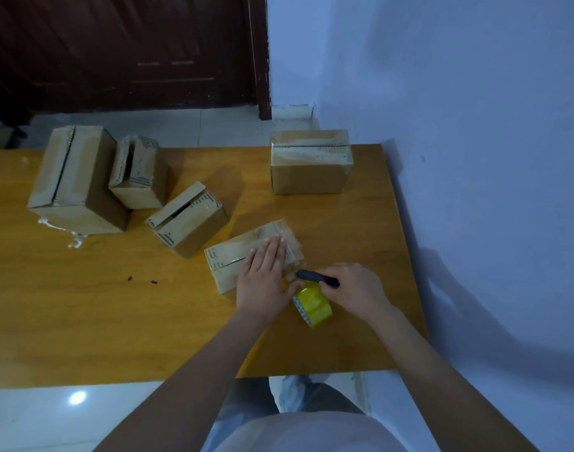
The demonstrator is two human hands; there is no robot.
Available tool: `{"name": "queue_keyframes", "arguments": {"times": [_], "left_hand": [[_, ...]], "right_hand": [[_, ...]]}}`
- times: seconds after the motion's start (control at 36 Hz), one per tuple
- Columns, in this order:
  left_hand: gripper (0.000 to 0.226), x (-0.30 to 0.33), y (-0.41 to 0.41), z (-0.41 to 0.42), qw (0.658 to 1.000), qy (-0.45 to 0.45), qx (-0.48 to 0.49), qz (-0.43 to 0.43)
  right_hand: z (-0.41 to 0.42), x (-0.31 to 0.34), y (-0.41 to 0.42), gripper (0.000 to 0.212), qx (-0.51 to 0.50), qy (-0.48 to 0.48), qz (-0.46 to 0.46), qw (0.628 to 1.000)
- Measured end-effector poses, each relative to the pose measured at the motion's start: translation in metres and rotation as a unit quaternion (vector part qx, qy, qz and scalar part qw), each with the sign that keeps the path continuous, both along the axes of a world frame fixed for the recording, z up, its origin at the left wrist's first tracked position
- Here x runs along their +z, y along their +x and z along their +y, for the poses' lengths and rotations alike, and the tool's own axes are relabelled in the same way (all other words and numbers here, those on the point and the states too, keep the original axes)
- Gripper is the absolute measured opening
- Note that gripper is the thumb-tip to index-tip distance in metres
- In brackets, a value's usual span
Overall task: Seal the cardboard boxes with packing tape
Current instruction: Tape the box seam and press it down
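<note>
In the head view, a small brown cardboard box [233, 259] is seen on the orange worktop [83, 314], with shiny clear tape across its top. The left hand [263, 275] is laid flat and open on it, holding nothing. A yellow tape roll [313, 305] is just beside the box. A black cutter [318, 278] is held in the closed grip of the right hand [354, 288]. Four more boxes [188, 220] are placed farther back.

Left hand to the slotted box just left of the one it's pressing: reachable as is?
Probably yes. The left hand lies flat on the near box, holding nothing, and the slotted box sits right beside it on the table with nothing between them.
</note>
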State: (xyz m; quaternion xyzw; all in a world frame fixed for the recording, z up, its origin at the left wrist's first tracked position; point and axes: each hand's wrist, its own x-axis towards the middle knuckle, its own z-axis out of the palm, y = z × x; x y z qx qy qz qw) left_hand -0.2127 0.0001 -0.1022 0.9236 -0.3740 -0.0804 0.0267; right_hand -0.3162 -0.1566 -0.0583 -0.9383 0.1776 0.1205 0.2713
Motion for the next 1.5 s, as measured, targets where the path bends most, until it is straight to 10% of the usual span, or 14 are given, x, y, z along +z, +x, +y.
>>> {"name": "queue_keyframes", "arguments": {"times": [0.81,0.94,1.11,1.5], "left_hand": [[0.087,0.002,-0.002,0.000,1.000,-0.001,0.003,-0.006],[0.087,0.000,-0.001,-0.001,1.000,-0.001,0.004,-0.012],[0.086,0.000,-0.001,-0.001,1.000,-0.002,0.001,-0.017],[0.061,0.000,0.001,-0.009,0.994,-0.094,0.038,-0.034]], "right_hand": [[-0.016,-0.067,-0.004,0.034,-0.160,-0.104,0.066,0.979],[-0.001,-0.050,0.013,0.032,-0.217,0.204,-0.082,0.951],[0.011,-0.044,0.023,0.015,-0.193,0.388,0.034,0.901],[0.020,-0.038,0.019,0.024,-0.234,0.368,-0.008,0.900]]}}
